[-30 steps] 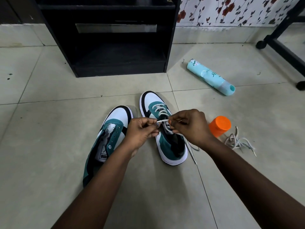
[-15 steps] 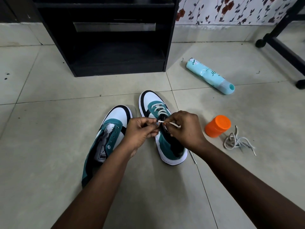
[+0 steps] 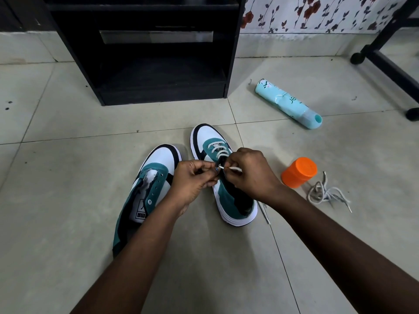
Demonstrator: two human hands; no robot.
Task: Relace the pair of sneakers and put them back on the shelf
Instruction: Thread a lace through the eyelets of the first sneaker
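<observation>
Since half a second ago: right hand (image 3: 251, 175) drawn a touch closer to the left hand (image 3: 195, 180), lace (image 3: 234, 169) tip now nearly at the meeting of the two. Since a second ago: right hand lowered onto the shoe from farther right. Probably the tip being lined up with the next eyelet; threading of this row not yet visibly done.

Both hands curled over the right sneaker (image 3: 223, 180). Right fingers (image 3: 231, 159) pinching the lace just behind its tip. Left fingers (image 3: 204, 171) pinched at the eyelet edge; cannot tell whether on flap or lace.

Right sneaker flat on the floor (image 3: 68, 223), long axis running away, toe toward the shelf (image 3: 163, 91) and leaning slightly left, heel nearest. Three or so crossings laced near the toe, upper rows open. Left sneaker (image 3: 147, 191) touching or just beside it, unlaced, toe pointing away and right, heel toward the left forearm. Spare lace (image 3: 326, 193) in a loose heap on the floor near an orange cap (image 3: 299, 172), to the right.

Judged roughly a quarter through: one shoe half laced, other untouched, shelving pending.
</observation>
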